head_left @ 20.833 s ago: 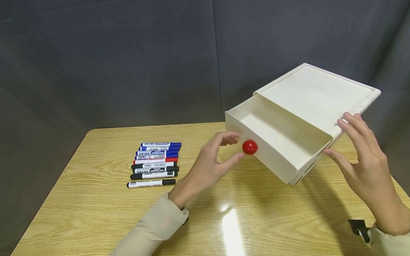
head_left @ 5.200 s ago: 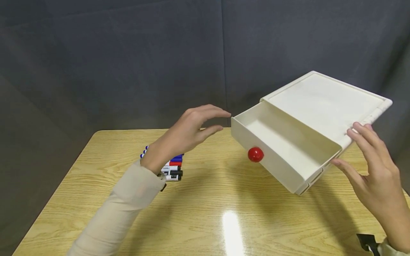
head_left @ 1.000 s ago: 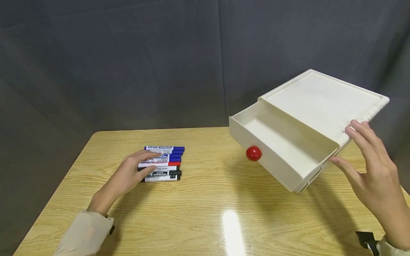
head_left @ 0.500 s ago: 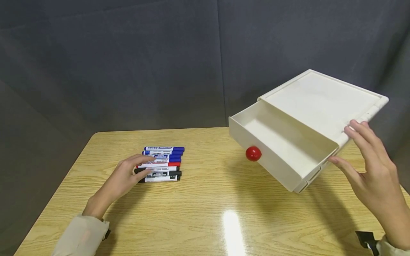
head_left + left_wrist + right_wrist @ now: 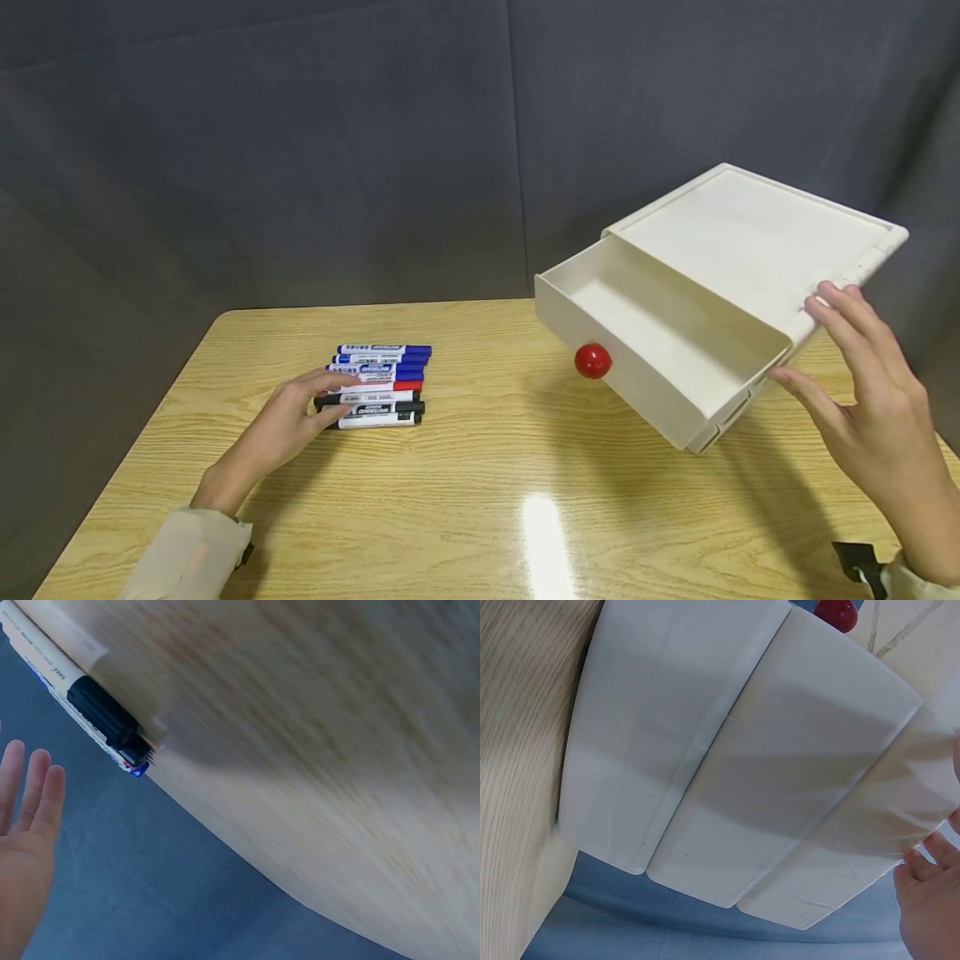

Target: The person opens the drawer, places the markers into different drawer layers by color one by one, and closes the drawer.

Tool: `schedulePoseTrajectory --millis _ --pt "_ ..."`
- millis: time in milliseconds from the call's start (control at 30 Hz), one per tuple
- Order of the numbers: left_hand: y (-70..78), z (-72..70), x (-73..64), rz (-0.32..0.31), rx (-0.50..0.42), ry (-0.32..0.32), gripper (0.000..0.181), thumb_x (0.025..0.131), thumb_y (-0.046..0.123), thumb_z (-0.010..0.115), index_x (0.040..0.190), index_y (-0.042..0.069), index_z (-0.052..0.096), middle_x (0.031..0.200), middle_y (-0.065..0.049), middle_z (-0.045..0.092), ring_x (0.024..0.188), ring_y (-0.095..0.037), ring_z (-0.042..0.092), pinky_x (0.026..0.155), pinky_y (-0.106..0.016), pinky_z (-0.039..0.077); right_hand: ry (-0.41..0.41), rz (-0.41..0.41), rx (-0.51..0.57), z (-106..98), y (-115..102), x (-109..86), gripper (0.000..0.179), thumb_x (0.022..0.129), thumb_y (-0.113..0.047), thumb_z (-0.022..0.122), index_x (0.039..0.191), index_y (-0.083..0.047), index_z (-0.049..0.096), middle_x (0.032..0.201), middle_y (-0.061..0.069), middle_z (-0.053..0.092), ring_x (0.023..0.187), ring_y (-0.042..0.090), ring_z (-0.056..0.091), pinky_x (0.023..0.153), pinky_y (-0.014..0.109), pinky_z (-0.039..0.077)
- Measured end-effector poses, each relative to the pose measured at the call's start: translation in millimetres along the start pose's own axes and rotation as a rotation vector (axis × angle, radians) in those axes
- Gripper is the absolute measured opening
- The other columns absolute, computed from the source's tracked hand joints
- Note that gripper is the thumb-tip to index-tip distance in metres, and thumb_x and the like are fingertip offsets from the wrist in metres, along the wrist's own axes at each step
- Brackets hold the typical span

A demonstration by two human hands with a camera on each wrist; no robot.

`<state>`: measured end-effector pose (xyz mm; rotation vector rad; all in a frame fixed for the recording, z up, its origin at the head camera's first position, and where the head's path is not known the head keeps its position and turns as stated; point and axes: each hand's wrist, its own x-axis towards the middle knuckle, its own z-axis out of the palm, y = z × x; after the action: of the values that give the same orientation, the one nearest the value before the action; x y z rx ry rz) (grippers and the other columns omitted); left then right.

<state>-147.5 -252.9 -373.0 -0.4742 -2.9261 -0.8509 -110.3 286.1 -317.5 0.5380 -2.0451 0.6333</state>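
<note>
Several whiteboard markers [image 5: 375, 397] with blue, red and black caps lie side by side on the table. My left hand [image 5: 281, 421] is at their left ends, thumb and fingers parted around the nearer markers; whether it touches one cannot be made out. In the left wrist view its fingers [image 5: 50, 793] look straight, beside a black-capped marker [image 5: 105, 709]. A white drawer box [image 5: 757, 242] sits at the right, its drawer [image 5: 622, 350] pulled out, with a round red knob [image 5: 593, 361]. My right hand [image 5: 870, 400] rests fingertips on the box's right top edge, thumb against its side.
A wooden table [image 5: 450, 517] bears everything, its rounded left corner near the markers. Behind it hangs a dark grey curtain [image 5: 300, 167]. The drawer's front sticks out toward the middle of the table.
My left hand has gone from beside the drawer to the markers, then drifted slightly left. The separate front black-capped marker seen earliest is no longer there. My right hand stays at the box.
</note>
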Motion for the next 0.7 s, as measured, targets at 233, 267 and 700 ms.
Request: schedulePoseTrajectory --millis 233,267,700 --pt "-7.5 2.3 -1.3 0.005 -0.006 0.002 0.033 0.09 0.004 0.07 0.123 0.005 0.068 0.123 -0.015 0.068 0.101 -0.028 0.064 0.083 -0.045 0.056 -0.01 0.008 -0.002 -0.5 1.0 -0.4 0.08 0.093 -0.058 0.052 0.13 0.013 0.055 0.135 0.035 0.053 0.143 0.037 0.04 0.121 0.022 0.028" --pt "-8.4 2.5 -1.4 0.005 -0.003 0.001 0.033 0.09 0.004 0.071 0.122 0.004 0.068 0.122 -0.015 0.068 0.096 -0.025 0.063 0.08 -0.042 0.055 -0.01 0.009 -0.001 -0.6 1.2 -0.4 0.08 0.093 -0.058 0.052 0.13 0.013 0.056 0.135 0.034 0.053 0.143 0.037 0.04 0.121 0.022 0.028" --pt "-16.9 5.3 -1.9 0.002 0.007 -0.043 0.033 0.088 0.0 0.071 0.121 0.002 0.068 0.123 -0.018 0.067 0.109 -0.034 0.065 0.088 -0.048 0.057 -0.012 0.006 -0.004 -1.0 1.9 -0.9 0.08 0.093 -0.058 0.052 0.13 0.013 0.055 0.135 0.035 0.053 0.143 0.037 0.04 0.121 0.023 0.028"
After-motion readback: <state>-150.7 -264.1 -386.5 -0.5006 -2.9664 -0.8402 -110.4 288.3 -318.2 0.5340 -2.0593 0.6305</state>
